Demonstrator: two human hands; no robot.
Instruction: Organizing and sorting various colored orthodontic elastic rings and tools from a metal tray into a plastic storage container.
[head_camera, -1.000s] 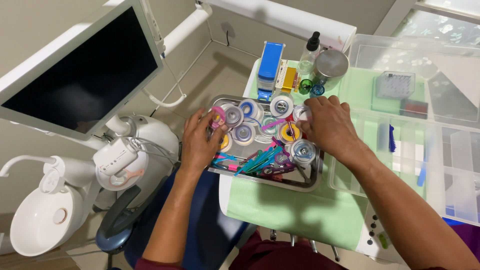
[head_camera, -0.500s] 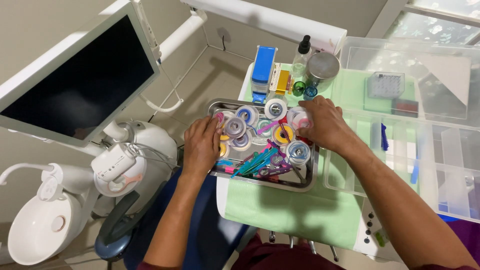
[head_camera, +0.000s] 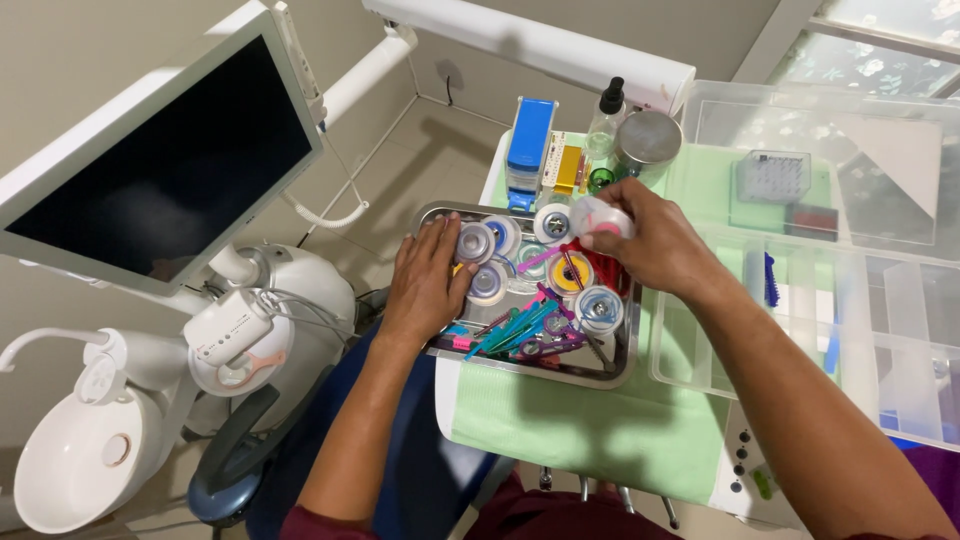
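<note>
A metal tray (head_camera: 600, 375) on a green cloth holds several round spools with blue, yellow and white centres and a heap of teal, pink and purple plastic tools (head_camera: 520, 330). My left hand (head_camera: 425, 285) rests flat on the tray's left side, fingers touching a round spool (head_camera: 476, 242). My right hand (head_camera: 650, 245) is lifted above the tray's far right corner, its fingers closed on a small white round spool (head_camera: 600, 215).
A dark monitor (head_camera: 160, 165) and a white basin (head_camera: 70, 470) stand at the left. Behind the tray are a blue box (head_camera: 528, 145), a small bottle (head_camera: 605, 115) and a round metal lid (head_camera: 648, 138). A clear plastic compartment box (head_camera: 860, 330) lies to the right.
My right hand has come up from the tray with a white spool in its fingers. My left hand stayed on the tray's left side.
</note>
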